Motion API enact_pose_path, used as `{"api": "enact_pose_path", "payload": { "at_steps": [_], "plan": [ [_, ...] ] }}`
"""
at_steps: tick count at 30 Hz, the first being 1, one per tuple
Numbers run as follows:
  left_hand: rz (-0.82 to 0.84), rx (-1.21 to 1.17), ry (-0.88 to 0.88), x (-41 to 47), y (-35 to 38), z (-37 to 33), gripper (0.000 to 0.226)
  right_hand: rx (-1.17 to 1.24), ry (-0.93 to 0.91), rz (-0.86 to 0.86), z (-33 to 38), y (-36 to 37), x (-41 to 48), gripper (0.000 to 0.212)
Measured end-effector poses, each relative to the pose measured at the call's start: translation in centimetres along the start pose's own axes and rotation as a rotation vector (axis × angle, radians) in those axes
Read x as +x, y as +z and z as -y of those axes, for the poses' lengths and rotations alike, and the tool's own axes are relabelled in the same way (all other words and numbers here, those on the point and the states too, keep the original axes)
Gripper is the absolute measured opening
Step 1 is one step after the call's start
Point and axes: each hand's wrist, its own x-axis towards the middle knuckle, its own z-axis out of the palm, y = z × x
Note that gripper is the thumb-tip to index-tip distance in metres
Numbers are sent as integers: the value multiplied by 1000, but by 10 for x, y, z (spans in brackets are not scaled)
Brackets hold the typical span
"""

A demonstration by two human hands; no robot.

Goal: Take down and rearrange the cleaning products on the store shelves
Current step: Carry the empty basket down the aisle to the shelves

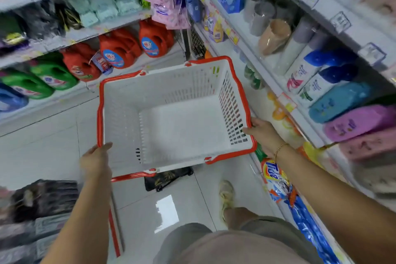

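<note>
I hold an empty white shopping basket (128, 122) with a red rim over the aisle floor. My left hand (96, 160) grips its near-left corner and my right hand (262, 131) grips its right rim. Red detergent jugs (120, 49) lie on the left lower shelf beside green jugs (49, 75) and a blue one (10, 98). On the right shelf stand white bottles with dark blue caps (317, 70), then teal (340, 100) and purple bottles (360, 122). Tide bags (278, 182) sit on the bottom right shelf.
Shelving lines both sides of a narrow aisle with a white tiled floor (53, 145). Pink packs (162, 6) hang at the far end. A dark bag (167, 178) lies on the floor under the basket. Dark bundled goods (42, 199) sit at the lower left.
</note>
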Motion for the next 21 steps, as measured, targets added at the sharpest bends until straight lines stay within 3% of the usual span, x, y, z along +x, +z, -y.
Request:
{"api": "enact_pose_path", "payload": {
  "at_steps": [4, 8, 12, 17, 21],
  "plan": [
    [-18, -17, -30, 20, 39, -29, 36, -54, 4, 107, 37, -7, 45, 48],
    [-33, -61, -15, 34, 76, -64, 37, -81, 7, 81, 65, -5, 86, 50],
    [-12, -51, -35, 65, 110, -101, 20, -102, 45, 72, 85, 0, 128, 49],
    [43, 8, 15, 111, 161, -153, 40, -161, 66, 13, 92, 19, 182, 48],
    [96, 74, 56, 159, 216, -206, 20, -162, 122, -32, 98, 43, 232, 46]
  ]
}}
